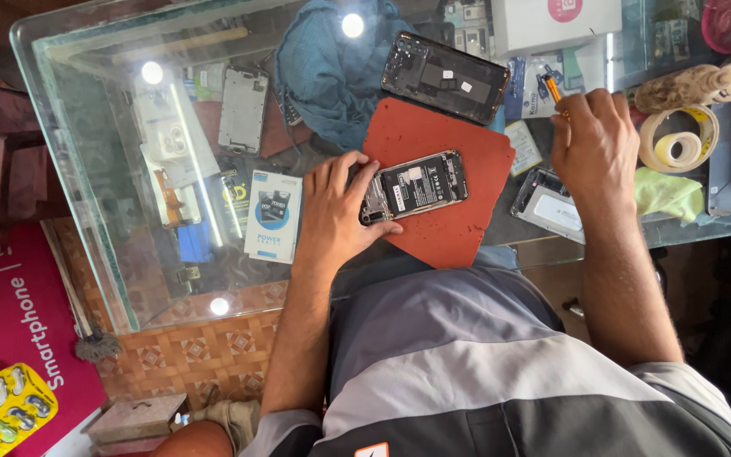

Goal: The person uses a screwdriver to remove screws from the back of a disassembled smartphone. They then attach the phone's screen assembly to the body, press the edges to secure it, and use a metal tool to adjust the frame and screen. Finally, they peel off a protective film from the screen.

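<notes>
While my left hand (338, 203) presses down on one end of the opened phone (416, 186), fingers spread over its edge and thumb along its near side, the phone lies flat in the middle of the red work mat (442, 135), its back off and its battery showing. The mat sits at the near edge of the glass tabletop (103, 195), one corner just over that edge above my lap. My right hand (594, 148) is closed around a thin orange-tipped tool (554, 91), well apart from the phone, out past the mat's right side. A dark back cover (444, 76) rests on the mat's far corner, partly on a blue cloth (332, 63). Near my right hand lie a clear phone case (545, 203), a tape roll (678, 140) and a green cloth (668, 193), so that side is crowded. Bare mat shows on the phone's near and far sides. To my left, the glass top is open, with boxes and parts visible on the shelf beneath it.
</notes>
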